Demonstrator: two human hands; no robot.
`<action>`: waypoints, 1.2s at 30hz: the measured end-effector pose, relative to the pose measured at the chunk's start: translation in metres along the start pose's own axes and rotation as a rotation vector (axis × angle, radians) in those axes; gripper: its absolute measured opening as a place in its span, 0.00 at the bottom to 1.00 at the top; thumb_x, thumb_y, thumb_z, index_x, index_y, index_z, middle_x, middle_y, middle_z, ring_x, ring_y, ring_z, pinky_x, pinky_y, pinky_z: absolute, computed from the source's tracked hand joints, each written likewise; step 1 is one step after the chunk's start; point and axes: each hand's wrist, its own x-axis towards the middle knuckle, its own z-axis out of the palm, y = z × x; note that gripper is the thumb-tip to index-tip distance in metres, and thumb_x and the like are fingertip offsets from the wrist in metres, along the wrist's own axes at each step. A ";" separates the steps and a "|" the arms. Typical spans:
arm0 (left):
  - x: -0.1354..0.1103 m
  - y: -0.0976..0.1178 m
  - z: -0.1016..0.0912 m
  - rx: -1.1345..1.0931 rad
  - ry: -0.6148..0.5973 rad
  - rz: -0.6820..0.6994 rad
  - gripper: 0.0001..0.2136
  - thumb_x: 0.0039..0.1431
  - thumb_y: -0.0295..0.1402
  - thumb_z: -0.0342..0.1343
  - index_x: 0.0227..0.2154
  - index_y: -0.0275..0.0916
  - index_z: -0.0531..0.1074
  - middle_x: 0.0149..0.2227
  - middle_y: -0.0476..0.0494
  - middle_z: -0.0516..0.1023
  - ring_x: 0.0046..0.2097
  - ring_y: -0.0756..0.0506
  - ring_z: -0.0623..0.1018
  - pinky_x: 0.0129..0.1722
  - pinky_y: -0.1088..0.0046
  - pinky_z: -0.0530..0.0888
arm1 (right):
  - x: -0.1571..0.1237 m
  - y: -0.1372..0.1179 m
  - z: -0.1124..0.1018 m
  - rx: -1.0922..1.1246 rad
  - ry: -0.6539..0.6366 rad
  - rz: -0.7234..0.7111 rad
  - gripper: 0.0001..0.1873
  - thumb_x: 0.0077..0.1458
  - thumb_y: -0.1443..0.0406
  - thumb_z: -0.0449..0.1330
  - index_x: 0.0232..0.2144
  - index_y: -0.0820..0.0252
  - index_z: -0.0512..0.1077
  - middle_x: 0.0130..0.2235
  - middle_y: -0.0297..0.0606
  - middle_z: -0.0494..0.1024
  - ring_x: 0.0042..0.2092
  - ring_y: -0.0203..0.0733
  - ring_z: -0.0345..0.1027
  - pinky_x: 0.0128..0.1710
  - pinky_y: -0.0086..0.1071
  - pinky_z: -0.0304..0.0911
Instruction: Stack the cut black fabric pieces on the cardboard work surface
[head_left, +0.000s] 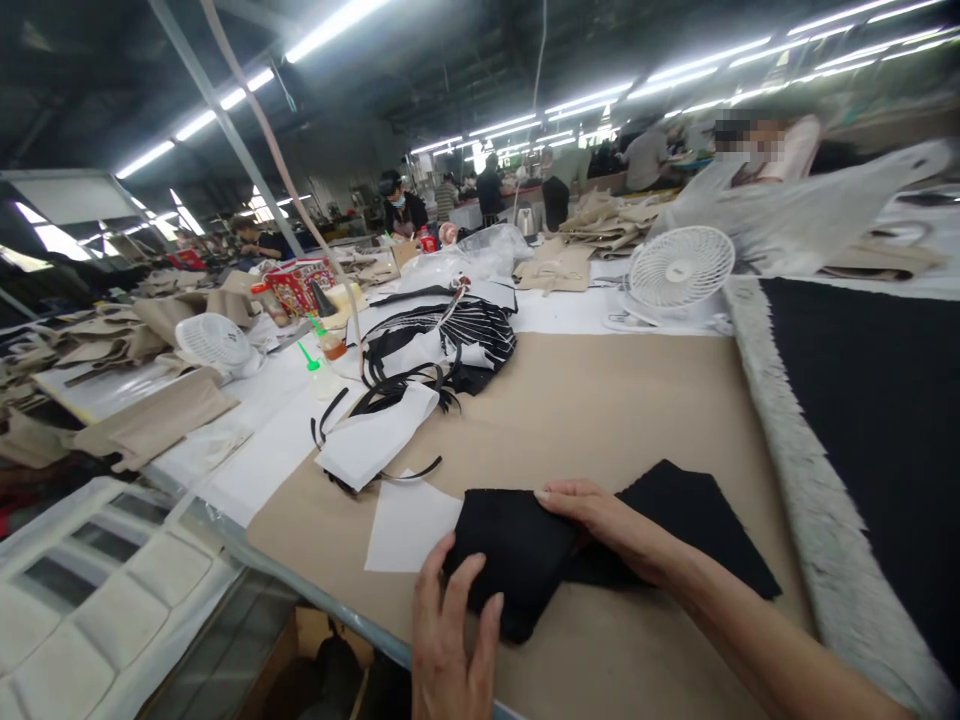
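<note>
A black fabric piece (514, 560) lies tilted over the brown sheet (630, 400) in front of me. My right hand (604, 520) pinches its upper right corner between thumb and fingers. At its lower left edge is my left hand (454, 630), with fingers spread and the tips at the cloth. Under my right wrist another black fabric piece (697, 520) rests on the brown sheet, partly hidden by the arm. A white paper piece (405, 525) lies just left of the black piece. Farther off is a bundle of black strips (397, 390) beside a folded white sheet (379, 435).
A pile of black striped material (480, 330) sits at the back of the brown sheet. White fans (681, 268) and green-tipped bottles (319, 375) stand on the table. A thick grey-edged black roll (862, 420) borders the right. White trays (97, 610) are at lower left. People work in the background.
</note>
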 end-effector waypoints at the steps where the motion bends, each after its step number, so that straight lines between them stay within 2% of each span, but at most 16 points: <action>1: 0.002 -0.001 0.001 -0.030 -0.008 -0.081 0.15 0.61 0.35 0.53 0.51 0.45 0.68 0.57 0.39 0.67 0.59 0.40 0.69 0.55 0.56 0.70 | -0.001 0.000 0.001 0.000 -0.002 -0.010 0.25 0.43 0.45 0.64 0.23 0.60 0.66 0.21 0.28 0.64 0.24 0.30 0.55 0.24 0.25 0.54; 3: 0.008 -0.003 0.002 -0.072 -0.037 -0.218 0.23 0.59 0.39 0.56 0.57 0.42 0.62 0.56 0.36 0.69 0.57 0.39 0.70 0.55 0.54 0.70 | -0.001 -0.001 0.001 -0.010 0.000 -0.029 0.25 0.44 0.45 0.63 0.23 0.60 0.65 0.21 0.28 0.63 0.24 0.30 0.55 0.24 0.25 0.55; 5: 0.015 -0.003 0.003 -0.088 -0.079 -0.278 0.27 0.57 0.39 0.58 0.59 0.42 0.60 0.55 0.36 0.70 0.56 0.38 0.71 0.54 0.54 0.71 | -0.002 -0.001 0.001 -0.028 0.007 -0.041 0.25 0.45 0.44 0.63 0.23 0.60 0.66 0.21 0.28 0.63 0.24 0.30 0.56 0.24 0.25 0.56; 7: 0.020 0.000 0.005 -0.083 -0.080 -0.229 0.25 0.57 0.37 0.58 0.57 0.42 0.62 0.53 0.37 0.71 0.55 0.39 0.72 0.53 0.55 0.72 | -0.001 0.000 0.001 -0.043 0.013 -0.047 0.25 0.44 0.44 0.63 0.23 0.60 0.67 0.20 0.29 0.63 0.23 0.31 0.56 0.23 0.26 0.56; 9: 0.023 0.006 0.006 -0.044 -0.031 -0.130 0.22 0.58 0.36 0.57 0.56 0.44 0.65 0.51 0.38 0.71 0.53 0.39 0.72 0.52 0.55 0.72 | -0.001 0.001 0.000 -0.049 0.022 -0.049 0.26 0.43 0.43 0.63 0.23 0.60 0.67 0.20 0.29 0.63 0.23 0.32 0.57 0.22 0.26 0.56; 15: 0.013 0.024 0.008 0.175 0.059 0.167 0.19 0.59 0.29 0.55 0.53 0.52 0.71 0.54 0.38 0.67 0.53 0.39 0.69 0.50 0.56 0.71 | -0.001 0.004 -0.002 -0.026 0.091 -0.046 0.26 0.43 0.43 0.63 0.25 0.60 0.66 0.22 0.28 0.65 0.23 0.31 0.56 0.21 0.25 0.55; 23: 0.010 0.018 0.007 0.183 0.079 0.308 0.20 0.56 0.20 0.55 0.48 0.50 0.75 0.54 0.39 0.67 0.55 0.40 0.69 0.50 0.59 0.71 | 0.002 0.006 -0.002 -0.042 0.097 -0.046 0.26 0.43 0.43 0.63 0.24 0.60 0.66 0.21 0.29 0.65 0.22 0.31 0.57 0.19 0.25 0.53; 26: 0.009 0.018 0.007 0.148 0.081 0.326 0.22 0.57 0.18 0.52 0.47 0.51 0.75 0.54 0.40 0.67 0.55 0.41 0.69 0.50 0.61 0.71 | 0.003 0.007 -0.002 -0.048 0.099 -0.047 0.25 0.43 0.44 0.63 0.24 0.59 0.65 0.20 0.29 0.64 0.22 0.31 0.56 0.19 0.25 0.53; 30: 0.009 0.018 0.007 0.073 0.071 0.296 0.19 0.58 0.21 0.53 0.47 0.52 0.75 0.54 0.42 0.68 0.56 0.42 0.69 0.51 0.61 0.71 | 0.005 0.007 -0.003 -0.058 0.097 -0.046 0.25 0.44 0.44 0.62 0.24 0.59 0.66 0.21 0.30 0.66 0.22 0.32 0.58 0.18 0.25 0.53; 34: 0.008 0.016 0.009 0.061 0.079 0.197 0.17 0.62 0.29 0.53 0.53 0.44 0.69 0.52 0.39 0.71 0.55 0.42 0.70 0.52 0.61 0.71 | 0.005 0.007 -0.002 -0.074 0.108 -0.045 0.23 0.45 0.45 0.61 0.24 0.59 0.66 0.21 0.30 0.66 0.22 0.34 0.60 0.18 0.27 0.56; 36: 0.008 0.014 0.009 0.061 0.080 0.190 0.17 0.62 0.31 0.53 0.54 0.42 0.68 0.51 0.38 0.72 0.54 0.42 0.70 0.52 0.62 0.71 | 0.005 0.007 -0.002 -0.078 0.114 -0.050 0.23 0.46 0.45 0.62 0.24 0.59 0.67 0.21 0.30 0.67 0.22 0.34 0.60 0.17 0.27 0.56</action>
